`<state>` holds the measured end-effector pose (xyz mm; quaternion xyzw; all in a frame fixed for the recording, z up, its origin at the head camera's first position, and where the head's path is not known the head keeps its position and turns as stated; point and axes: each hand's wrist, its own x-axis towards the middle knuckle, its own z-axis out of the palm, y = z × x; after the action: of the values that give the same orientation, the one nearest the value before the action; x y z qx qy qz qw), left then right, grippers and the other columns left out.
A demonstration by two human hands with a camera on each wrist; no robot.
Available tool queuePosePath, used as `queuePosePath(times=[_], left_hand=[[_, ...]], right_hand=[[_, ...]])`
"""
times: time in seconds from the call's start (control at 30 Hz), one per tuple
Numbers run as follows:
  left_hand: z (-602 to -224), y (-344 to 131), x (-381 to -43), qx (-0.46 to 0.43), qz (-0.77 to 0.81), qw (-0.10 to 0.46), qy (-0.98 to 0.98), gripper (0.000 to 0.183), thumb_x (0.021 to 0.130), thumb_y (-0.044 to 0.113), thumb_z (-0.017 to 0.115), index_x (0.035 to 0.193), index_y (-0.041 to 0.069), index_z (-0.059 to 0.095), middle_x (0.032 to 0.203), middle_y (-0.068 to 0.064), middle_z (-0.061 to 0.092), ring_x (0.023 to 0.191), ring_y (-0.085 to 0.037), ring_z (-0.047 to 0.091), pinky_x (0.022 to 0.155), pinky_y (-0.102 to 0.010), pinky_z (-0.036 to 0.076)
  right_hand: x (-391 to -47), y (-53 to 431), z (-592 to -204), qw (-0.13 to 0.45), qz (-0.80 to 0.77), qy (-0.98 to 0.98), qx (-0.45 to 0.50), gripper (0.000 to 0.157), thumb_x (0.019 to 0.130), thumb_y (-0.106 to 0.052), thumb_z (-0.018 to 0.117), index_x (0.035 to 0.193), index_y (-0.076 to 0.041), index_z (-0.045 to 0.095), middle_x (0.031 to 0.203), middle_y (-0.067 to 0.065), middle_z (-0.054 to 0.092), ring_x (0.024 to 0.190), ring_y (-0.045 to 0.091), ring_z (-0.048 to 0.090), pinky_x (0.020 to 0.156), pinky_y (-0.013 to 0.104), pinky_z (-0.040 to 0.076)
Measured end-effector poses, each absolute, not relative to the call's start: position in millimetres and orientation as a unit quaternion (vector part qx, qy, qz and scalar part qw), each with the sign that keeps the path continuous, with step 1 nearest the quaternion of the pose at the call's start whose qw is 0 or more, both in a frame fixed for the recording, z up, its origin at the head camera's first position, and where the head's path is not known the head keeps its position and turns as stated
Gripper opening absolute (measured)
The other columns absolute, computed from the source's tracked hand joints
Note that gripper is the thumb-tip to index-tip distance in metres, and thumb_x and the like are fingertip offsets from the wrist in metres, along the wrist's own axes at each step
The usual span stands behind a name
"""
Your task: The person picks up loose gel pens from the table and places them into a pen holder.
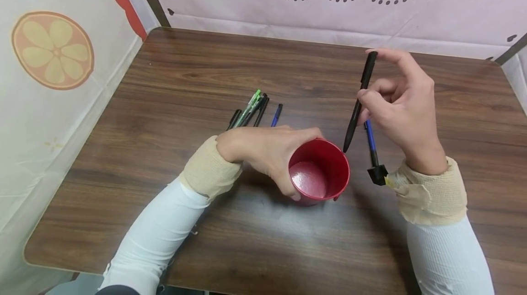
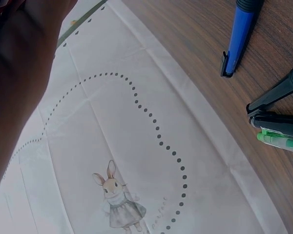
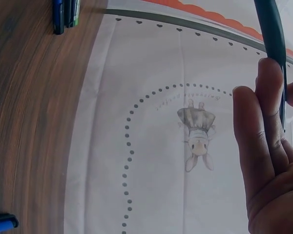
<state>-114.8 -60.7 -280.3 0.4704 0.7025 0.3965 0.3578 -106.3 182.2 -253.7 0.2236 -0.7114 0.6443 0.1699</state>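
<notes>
My left hand (image 1: pixel 267 151) grips a small red bucket (image 1: pixel 335 162) around its side, its mouth tipped up toward the head camera. The inside shows bare red walls and a shiny bottom. To the right, my right hand (image 1: pixel 407 103) pinches a black pen (image 1: pixel 355 119) between thumb and fingers, with the index finger at its top end. That pen slants tip down, its point right at the bucket's right rim. The right wrist view also shows the pen (image 3: pixel 272 34) along the fingertips (image 3: pixel 270 73). The bucket is mostly out of the left wrist view.
Behind my left hand lie several pens, among them a green one (image 1: pixel 252 103), a black one (image 1: pixel 262 111) and a blue one (image 1: pixel 277 114). Another blue pen (image 1: pixel 370 142) lies beneath my right hand. A patterned cloth (image 1: pixel 350 20) hangs behind the wooden table (image 1: pixel 206 66).
</notes>
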Motion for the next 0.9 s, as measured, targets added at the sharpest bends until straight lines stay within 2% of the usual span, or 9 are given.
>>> queuePosePath(times=[0.23,0.6,0.8,0.9], left_hand=[[-280.2,-60.9,-115.0,0.472,0.398,0.357,0.701,0.088,0.062,0.016,0.093,0.136,0.014,0.045,0.133,0.001,0.056,0.122,-0.020,0.054,0.088,-0.039,0.056],[-280.5,-60.1,-114.1,0.471,0.386,0.348,0.713,0.083,0.064,0.018,0.092,0.135,0.015,0.047,0.131,0.002,0.058,0.119,-0.018,0.055,0.089,-0.038,0.055],[-280.3,-60.4,-114.1,0.473,0.388,0.348,0.710,0.083,0.065,0.017,0.092,0.135,0.014,0.046,0.131,0.002,0.057,0.120,-0.018,0.055,0.090,-0.038,0.055],[-280.3,-60.5,-114.2,0.473,0.390,0.350,0.708,0.082,0.066,0.017,0.091,0.135,0.014,0.046,0.131,0.001,0.058,0.119,-0.018,0.056,0.090,-0.037,0.054]], right_hand=[[-104.5,179.8,-253.0,0.119,0.697,-0.679,0.197,0.049,0.080,0.016,0.056,0.125,-0.002,0.059,0.056,0.018,0.060,0.040,0.022,0.059,0.042,0.022,0.044],[-101.3,178.0,-251.4,0.107,0.701,-0.672,0.214,0.036,0.085,0.014,0.056,0.119,0.001,0.055,0.062,0.022,0.063,0.042,0.027,0.062,0.049,0.032,0.055],[-99.0,178.4,-249.5,0.090,0.692,-0.684,0.212,0.030,0.087,0.011,0.059,0.115,0.001,0.057,0.062,0.023,0.064,0.044,0.027,0.063,0.053,0.029,0.056],[-98.4,179.4,-249.3,0.089,0.662,-0.710,0.224,0.026,0.087,0.009,0.058,0.112,0.002,0.059,0.059,0.022,0.063,0.044,0.026,0.063,0.050,0.024,0.050]])
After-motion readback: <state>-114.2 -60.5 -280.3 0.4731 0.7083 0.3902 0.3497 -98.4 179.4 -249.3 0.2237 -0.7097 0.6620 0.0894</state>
